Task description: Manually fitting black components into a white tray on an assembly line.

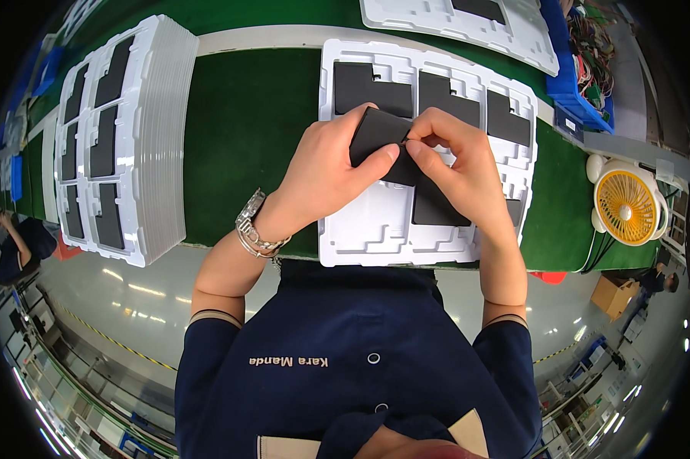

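Note:
A flat black piece (377, 138), like a thin notched battery pack, is held tilted above a white moulded tray (364, 226). My left hand (322, 164) grips it from the left, thumb on top. At its right edge, the thumb and forefinger of my right hand (461, 164) pinch together; whatever is between them is too small to make out. Similar pieces lie in the tray's back row: one at the left (371, 98), one in the middle (446, 101) and one at the right (507, 121). Another black piece (437, 208) is partly hidden below my right hand.
On the green tabletop (245, 130), a tall stack of white trays (163, 138) with black pieces stands at left. Another tray (437, 27) lies at the back. A blue bin of wires (563, 76) and a yellow-fronted fan (626, 206) are at right. People are in the far background.

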Demonstrator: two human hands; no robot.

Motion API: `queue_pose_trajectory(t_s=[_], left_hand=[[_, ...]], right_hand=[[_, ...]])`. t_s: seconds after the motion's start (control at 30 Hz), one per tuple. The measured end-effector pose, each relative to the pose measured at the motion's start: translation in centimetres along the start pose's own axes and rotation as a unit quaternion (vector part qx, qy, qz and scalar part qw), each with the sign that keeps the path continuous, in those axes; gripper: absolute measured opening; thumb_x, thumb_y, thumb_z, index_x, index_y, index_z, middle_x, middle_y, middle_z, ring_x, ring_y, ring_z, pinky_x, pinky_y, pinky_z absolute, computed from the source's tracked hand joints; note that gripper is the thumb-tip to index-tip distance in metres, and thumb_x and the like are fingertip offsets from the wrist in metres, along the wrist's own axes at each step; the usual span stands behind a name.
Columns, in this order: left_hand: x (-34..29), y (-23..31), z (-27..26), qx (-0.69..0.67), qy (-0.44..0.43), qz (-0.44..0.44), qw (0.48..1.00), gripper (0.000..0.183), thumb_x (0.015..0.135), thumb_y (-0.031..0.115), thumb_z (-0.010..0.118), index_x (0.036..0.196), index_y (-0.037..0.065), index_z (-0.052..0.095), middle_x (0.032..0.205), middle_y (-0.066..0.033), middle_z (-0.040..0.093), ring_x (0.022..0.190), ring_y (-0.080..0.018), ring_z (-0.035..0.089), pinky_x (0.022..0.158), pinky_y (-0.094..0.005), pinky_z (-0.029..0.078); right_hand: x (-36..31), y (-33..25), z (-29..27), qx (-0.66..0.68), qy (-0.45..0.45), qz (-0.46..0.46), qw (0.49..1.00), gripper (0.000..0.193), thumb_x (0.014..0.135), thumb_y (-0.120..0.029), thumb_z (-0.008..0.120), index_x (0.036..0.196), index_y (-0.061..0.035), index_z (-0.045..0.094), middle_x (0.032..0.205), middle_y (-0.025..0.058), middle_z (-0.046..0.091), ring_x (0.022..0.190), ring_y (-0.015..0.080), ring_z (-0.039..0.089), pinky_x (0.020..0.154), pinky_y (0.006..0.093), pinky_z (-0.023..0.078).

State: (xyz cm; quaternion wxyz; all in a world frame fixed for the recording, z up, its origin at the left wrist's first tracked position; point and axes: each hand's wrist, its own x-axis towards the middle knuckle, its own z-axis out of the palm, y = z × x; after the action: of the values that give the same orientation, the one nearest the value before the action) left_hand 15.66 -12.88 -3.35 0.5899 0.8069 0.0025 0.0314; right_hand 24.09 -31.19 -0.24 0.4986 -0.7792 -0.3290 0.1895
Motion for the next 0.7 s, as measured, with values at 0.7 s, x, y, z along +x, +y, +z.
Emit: queue_pose_trajectory(t_s=[0.7], left_hand=[[0.0, 0.6, -0.3, -0.142, -0.007, -0.067, 0.988, 0.013, 0.088, 0.012, 0.067, 0.090, 0.001, 0.059, 0.074, 0.0037, 0.052, 0.065, -0.0044, 0.045, 0.058, -0.0212, 0.037]], right_hand=[[-0.1, -0.5, 0.2, 0.207, -0.026, 0.156, 0.966, 0.007, 0.091, -0.007, 0.066, 0.090, -0.0010, 0.064, 0.082, -0.0029, 0.060, 0.079, 0.0050, 0.053, 0.073, 0.0212, 0.044]])
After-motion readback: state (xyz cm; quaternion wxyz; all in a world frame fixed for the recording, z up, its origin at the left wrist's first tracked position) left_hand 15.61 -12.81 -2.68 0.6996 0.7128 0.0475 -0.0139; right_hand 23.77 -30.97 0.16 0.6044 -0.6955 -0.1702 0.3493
